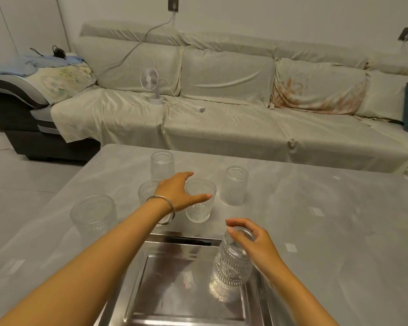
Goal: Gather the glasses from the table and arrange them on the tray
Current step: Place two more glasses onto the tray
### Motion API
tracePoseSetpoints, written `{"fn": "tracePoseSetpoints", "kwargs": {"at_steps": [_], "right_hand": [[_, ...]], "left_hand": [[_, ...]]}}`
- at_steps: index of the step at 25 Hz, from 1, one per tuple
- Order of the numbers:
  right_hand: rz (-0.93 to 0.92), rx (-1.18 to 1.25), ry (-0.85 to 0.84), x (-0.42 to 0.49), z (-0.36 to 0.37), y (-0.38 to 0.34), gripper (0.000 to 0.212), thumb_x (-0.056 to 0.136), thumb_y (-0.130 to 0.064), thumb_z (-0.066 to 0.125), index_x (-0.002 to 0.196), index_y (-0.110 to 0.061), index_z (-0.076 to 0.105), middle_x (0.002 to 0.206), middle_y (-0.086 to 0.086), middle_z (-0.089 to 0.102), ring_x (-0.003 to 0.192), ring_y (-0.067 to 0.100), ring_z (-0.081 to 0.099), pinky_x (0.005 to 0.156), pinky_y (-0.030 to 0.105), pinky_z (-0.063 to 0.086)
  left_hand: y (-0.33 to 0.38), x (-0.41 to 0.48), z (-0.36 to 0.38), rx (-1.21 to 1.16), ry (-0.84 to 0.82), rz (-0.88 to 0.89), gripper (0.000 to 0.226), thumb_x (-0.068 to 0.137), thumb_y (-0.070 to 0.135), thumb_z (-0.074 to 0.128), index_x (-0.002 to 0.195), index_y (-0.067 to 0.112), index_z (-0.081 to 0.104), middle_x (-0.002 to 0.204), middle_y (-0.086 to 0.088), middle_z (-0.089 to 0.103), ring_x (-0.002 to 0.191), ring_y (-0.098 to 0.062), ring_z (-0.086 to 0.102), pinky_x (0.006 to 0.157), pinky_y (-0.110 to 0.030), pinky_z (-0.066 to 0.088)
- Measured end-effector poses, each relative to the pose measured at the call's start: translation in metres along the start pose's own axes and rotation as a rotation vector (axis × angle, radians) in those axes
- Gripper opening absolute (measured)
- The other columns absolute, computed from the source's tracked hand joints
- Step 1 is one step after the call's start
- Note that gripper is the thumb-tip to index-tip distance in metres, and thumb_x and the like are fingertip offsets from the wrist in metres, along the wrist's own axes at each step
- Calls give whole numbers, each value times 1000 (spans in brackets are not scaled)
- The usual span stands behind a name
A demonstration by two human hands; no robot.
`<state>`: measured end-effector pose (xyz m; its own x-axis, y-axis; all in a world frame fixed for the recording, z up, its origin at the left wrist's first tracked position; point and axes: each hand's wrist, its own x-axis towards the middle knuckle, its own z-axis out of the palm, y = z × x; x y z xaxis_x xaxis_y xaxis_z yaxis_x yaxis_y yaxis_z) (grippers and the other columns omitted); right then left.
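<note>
A shiny steel tray [165, 300] lies at the near edge of the table. A tall ribbed glass [231, 267] stands on its right side, and my right hand [252, 241] grips the glass by its rim. My left hand [179, 191], a bangle on the wrist, is spread open around a short ribbed glass [199, 208] on the table, fingers not closed on it. Another short glass [146, 190] sits partly hidden behind that wrist. A wide glass [93, 216] stands at the left. Two tall glasses stand farther back, one [162, 164] at the centre and one [234, 188] at the right.
The grey glossy table [327, 220] stretches to the right. Behind it is a long sofa [222, 118] under a pale cover, with a small white fan [151, 85] and its cable on the seat.
</note>
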<state>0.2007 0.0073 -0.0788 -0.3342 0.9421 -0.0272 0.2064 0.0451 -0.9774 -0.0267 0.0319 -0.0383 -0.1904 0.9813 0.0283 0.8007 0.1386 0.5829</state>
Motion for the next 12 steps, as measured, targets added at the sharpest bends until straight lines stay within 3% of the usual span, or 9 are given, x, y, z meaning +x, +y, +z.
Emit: {"fn": "tracePoseSetpoints", "kwargs": {"at_steps": [6,12], "right_hand": [[30,31,-2,1,-1,3,11,82,-20,69,93,-22,71,102,-5,72,100,9,64,85,22,49],[50,32,23,0,-1,2,9,80,-22,70,90,-22,71,98,-6,71,97,9,64,74,17,47]], "left_hand": [[-3,15,12,167,-7,37,89,61,67,64,135,26,35,139,2,48,128,-23,44,111,-51,23],[-5,9,18,-124,105,40,100,55,56,77,138,23,30,131,-1,56,119,-26,51,106,-47,36]]}}
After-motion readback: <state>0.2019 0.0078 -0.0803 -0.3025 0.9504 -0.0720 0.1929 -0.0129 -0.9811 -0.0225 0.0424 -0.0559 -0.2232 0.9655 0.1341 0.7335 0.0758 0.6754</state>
